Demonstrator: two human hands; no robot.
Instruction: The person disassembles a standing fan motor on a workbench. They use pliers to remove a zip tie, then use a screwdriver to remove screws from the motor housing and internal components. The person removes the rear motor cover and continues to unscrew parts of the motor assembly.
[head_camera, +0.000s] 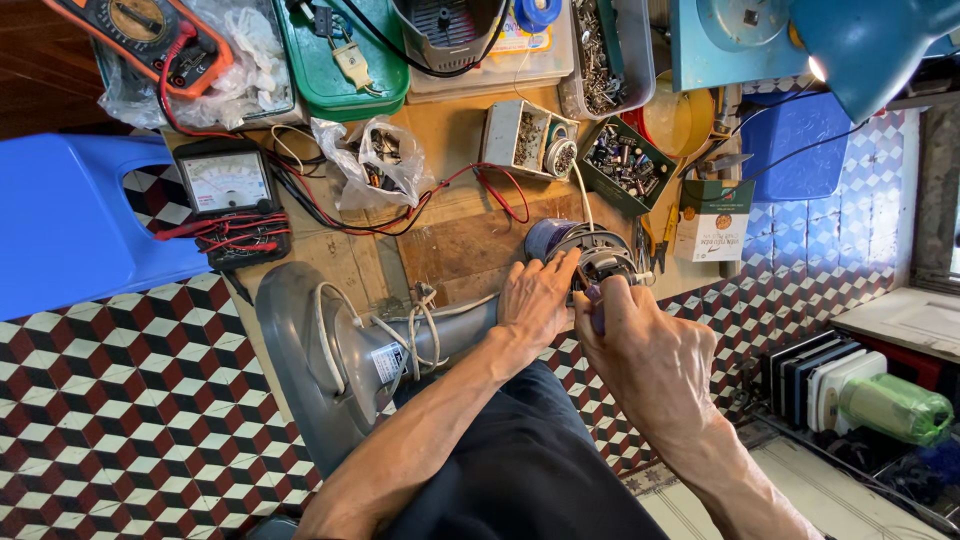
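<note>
A grey electric fan lies on its side across my lap and the low wooden board, its base (320, 370) to the left and its round motor (590, 255) to the right. My left hand (535, 300) clasps the motor end of the fan's neck. Fingers closed, my right hand (640, 345) holds a small purple-handled tool (595, 310) against the motor's face. A white power cord (415, 325) is coiled around the fan's stem.
Around the wooden board (460, 240) sit an analogue meter (225, 185) with red and black leads, a bag of parts (375, 160), boxes of screws and capacitors (625, 165), a green tray (345, 60) and an orange multimeter (150, 30). A blue stool (70, 220) stands left on the patterned tile floor.
</note>
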